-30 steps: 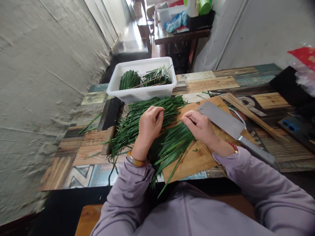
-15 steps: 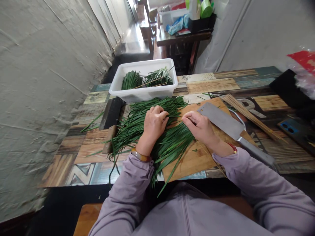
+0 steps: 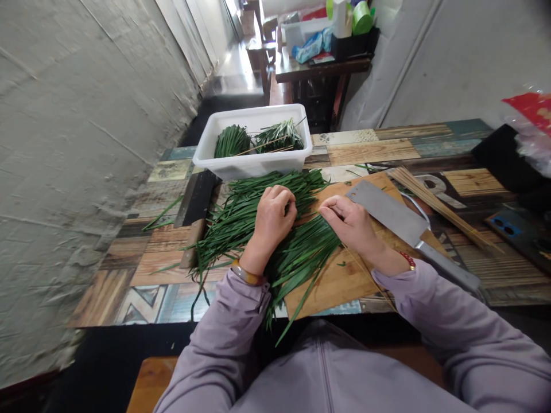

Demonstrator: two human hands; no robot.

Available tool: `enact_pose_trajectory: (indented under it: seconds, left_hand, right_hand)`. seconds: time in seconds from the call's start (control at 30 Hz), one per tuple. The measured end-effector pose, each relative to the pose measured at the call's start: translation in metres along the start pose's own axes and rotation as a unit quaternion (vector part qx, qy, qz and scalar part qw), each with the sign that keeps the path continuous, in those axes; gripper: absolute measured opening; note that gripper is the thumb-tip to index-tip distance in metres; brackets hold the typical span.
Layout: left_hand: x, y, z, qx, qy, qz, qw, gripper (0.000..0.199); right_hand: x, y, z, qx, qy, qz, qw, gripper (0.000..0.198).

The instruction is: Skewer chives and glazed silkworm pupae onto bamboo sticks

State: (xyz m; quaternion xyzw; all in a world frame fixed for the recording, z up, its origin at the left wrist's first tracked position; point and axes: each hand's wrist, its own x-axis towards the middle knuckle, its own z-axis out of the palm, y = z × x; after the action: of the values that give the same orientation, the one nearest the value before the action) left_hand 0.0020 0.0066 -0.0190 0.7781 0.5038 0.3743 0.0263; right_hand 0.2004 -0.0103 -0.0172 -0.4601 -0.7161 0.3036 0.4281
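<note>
Two grips in play: left hand [image 3: 275, 217] curled closed, right hand [image 3: 350, 225] pinched tight, contents too hidden to tell! Long green leaves [image 3: 301, 261] fan between and below them over the cutting board [image 3: 331, 289], slim, flat, glossy; a tangled pile [image 3: 235, 215] spreads beyond the left hand.

Between the left hand [image 3: 275, 215] and the right hand [image 3: 348, 221] a narrow gap opens over the cutting board [image 3: 318, 292], though whether any thin stalk spans it is hard to tell. Ahead, the leaf pile [image 3: 241, 215] and the white tub [image 3: 253, 169] behind it block a low pass, while bare table top [image 3: 370, 151] gives room right of the tub. Rightward, the cleaver [image 3: 390, 209] lies just beside the right hand with the skewers [image 3: 443, 206] beyond, leaving the board's bare near part as the freer way.
</note>
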Motion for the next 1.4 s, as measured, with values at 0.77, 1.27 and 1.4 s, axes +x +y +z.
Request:
enact_pose_trajectory:
  seconds: [0.77, 1.27, 1.4]
  left_hand:
    - [-0.001, 0.020, 0.000, -0.285, -0.057, -0.159, 0.943, 0.010]
    - [-0.002, 0.026, -0.003, -0.270, -0.050, -0.125, 0.953, 0.009]
    - [-0.001, 0.027, -0.004, -0.265, -0.051, -0.116, 0.956, 0.009]
  right_hand:
    - [0.000, 0.001, -0.001, -0.009, 0.000, -0.016, 1.000, 0.024]
    - [0.001, 0.001, -0.002, -0.023, 0.007, -0.013, 1.000, 0.025]
    - [0.001, 0.000, -0.002, -0.025, 0.004, -0.005, 1.000, 0.026]
